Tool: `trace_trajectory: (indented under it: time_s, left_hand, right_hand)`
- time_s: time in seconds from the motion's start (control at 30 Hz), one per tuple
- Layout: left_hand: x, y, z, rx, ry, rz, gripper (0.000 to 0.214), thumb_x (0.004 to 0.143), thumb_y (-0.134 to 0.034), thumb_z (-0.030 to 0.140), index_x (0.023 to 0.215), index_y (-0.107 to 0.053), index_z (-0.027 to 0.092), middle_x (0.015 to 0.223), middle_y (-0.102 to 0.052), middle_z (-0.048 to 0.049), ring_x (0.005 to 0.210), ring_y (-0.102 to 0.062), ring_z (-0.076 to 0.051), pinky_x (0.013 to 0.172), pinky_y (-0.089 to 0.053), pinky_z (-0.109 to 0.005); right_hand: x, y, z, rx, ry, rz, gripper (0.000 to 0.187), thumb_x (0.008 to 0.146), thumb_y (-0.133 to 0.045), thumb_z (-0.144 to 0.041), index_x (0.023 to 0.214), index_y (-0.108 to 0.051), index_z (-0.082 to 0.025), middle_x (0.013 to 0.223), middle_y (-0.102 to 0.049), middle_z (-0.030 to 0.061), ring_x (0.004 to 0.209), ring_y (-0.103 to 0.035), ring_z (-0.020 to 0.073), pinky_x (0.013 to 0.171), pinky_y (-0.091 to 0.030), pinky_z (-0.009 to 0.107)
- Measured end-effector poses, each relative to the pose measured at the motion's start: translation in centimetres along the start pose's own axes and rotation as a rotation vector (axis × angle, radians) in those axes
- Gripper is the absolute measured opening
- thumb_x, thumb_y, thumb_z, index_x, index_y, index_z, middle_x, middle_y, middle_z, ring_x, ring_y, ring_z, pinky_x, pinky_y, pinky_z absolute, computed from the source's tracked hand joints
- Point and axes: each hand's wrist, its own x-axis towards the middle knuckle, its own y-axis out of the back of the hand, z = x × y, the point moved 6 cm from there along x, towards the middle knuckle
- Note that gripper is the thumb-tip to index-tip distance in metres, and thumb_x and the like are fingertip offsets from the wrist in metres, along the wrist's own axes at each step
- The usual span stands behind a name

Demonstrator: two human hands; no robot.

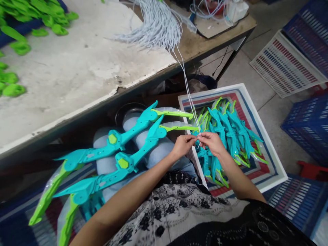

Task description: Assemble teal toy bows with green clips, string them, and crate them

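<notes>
My left hand (183, 146) and my right hand (213, 143) meet, fingertips closed in a pinch on thin white cords (188, 87). The strands run up to the table, and short ends hang below my fingers. Across my lap lie two teal toy bows, the farther bow (128, 135) and the nearer bow (139, 153), each with lime-green limb tips. Their right tips reach close to my hands; whether a cord passes through one is too small to tell.
A white-rimmed basket (275, 172) at my right holds several more toy bows (230, 133). On the worktable (89, 61) lie a bundle of white cords (156, 25) and green pieces (19, 46). A white crate (284, 65) and blue crates (307, 123) stand farther right.
</notes>
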Motion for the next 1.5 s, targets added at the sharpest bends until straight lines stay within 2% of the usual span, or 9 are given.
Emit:
trace_trajectory:
  time_s: [0.1,0.2,0.3,0.4,0.57,0.77,0.97,1.3,1.5]
  left_hand:
    - [0.5,-0.3,-0.7,-0.092,0.134,0.001,0.015,0.082,-0.063,0.022,0.073,-0.070,0.013,0.057,-0.062,0.0019,0.049,-0.052,-0.007,0.050,-0.041,-0.018]
    - [0.9,-0.7,-2.2,-0.326,0.350,0.061,0.012,0.086,-0.060,0.019,0.085,-0.068,0.011,0.063,-0.065,-0.0012,0.050,-0.058,-0.009,0.048,-0.044,-0.019]
    - [1.5,-1.1,-2.9,-0.459,0.443,0.093,0.016,0.087,-0.056,0.009,0.099,-0.065,0.009,0.065,-0.067,-0.0029,0.054,-0.063,-0.010,0.053,-0.049,-0.020]
    - [2.1,-1.5,-3.0,-0.516,0.470,0.072,0.019,0.089,-0.050,0.007,0.102,-0.064,0.008,0.064,-0.068,-0.0031,0.052,-0.063,-0.010,0.054,-0.050,-0.021]
    - [2.6,-2.0,-3.0,-0.529,0.470,0.028,0.017,0.091,-0.047,0.006,0.089,-0.064,0.009,0.063,-0.067,-0.0032,0.051,-0.062,-0.010,0.053,-0.050,-0.021]
    - [2.9,-2.4,-3.6,-0.576,0.443,-0.019,0.018,0.090,-0.050,0.008,0.096,-0.067,0.010,0.066,-0.069,-0.0042,0.053,-0.064,-0.011,0.053,-0.050,-0.021]
    - [3.0,-2.4,-3.8,-0.598,0.438,-0.033,0.012,0.087,-0.060,0.013,0.095,-0.068,0.010,0.066,-0.069,-0.0039,0.051,-0.064,-0.011,0.050,-0.050,-0.019]
    - [2.9,-2.4,-3.8,-0.615,0.438,-0.025,0.013,0.089,-0.055,0.009,0.091,-0.067,0.011,0.064,-0.068,-0.0023,0.051,-0.063,-0.010,0.050,-0.049,-0.019]
    - [3.5,-2.5,-3.9,-0.649,0.422,-0.068,0.012,0.087,-0.061,0.013,0.076,-0.066,0.010,0.062,-0.067,-0.0034,0.051,-0.062,-0.009,0.053,-0.049,-0.020]
  right_hand:
    - [0.5,1.6,-0.8,-0.146,0.126,0.117,0.031,0.062,-0.076,-0.047,0.070,-0.068,-0.017,0.049,-0.059,-0.0018,0.044,-0.054,0.0122,0.039,-0.040,0.023]
    - [0.9,3.1,-1.9,-0.259,0.286,0.290,0.028,0.068,-0.071,-0.046,0.073,-0.069,-0.018,0.057,-0.062,-0.0004,0.050,-0.058,0.0144,0.045,-0.044,0.026]
    - [1.4,3.3,-2.3,-0.334,0.386,0.300,0.027,0.071,-0.068,-0.045,0.072,-0.068,-0.018,0.065,-0.062,0.0010,0.052,-0.058,0.0142,0.048,-0.046,0.027]
    - [1.6,2.7,-2.2,-0.412,0.466,0.275,0.026,0.076,-0.065,-0.043,0.072,-0.068,-0.018,0.068,-0.061,0.0009,0.052,-0.057,0.0124,0.052,-0.048,0.028]
    - [1.3,2.2,-2.2,-0.534,0.600,0.305,0.022,0.084,-0.061,-0.038,0.076,-0.069,-0.019,0.072,-0.061,0.0011,0.057,-0.059,0.0123,0.055,-0.049,0.026]
    - [0.6,1.7,-2.5,-0.646,0.775,0.339,0.017,0.088,-0.061,-0.032,0.079,-0.069,-0.020,0.077,-0.065,0.0026,0.066,-0.062,0.0143,0.062,-0.051,0.027]
    - [0.4,1.5,-2.4,-0.689,0.832,0.340,0.016,0.088,-0.061,-0.031,0.080,-0.070,-0.021,0.078,-0.066,0.0029,0.069,-0.062,0.0151,0.065,-0.052,0.028]
    - [0.3,1.2,-2.3,-0.713,0.869,0.311,0.015,0.089,-0.060,-0.028,0.082,-0.071,-0.020,0.079,-0.066,0.0035,0.072,-0.063,0.0153,0.068,-0.052,0.028]
    - [0.9,1.4,-1.2,-0.720,0.729,0.247,0.019,0.087,-0.059,-0.034,0.082,-0.074,-0.022,0.081,-0.068,0.0043,0.075,-0.064,0.0168,0.071,-0.053,0.031]
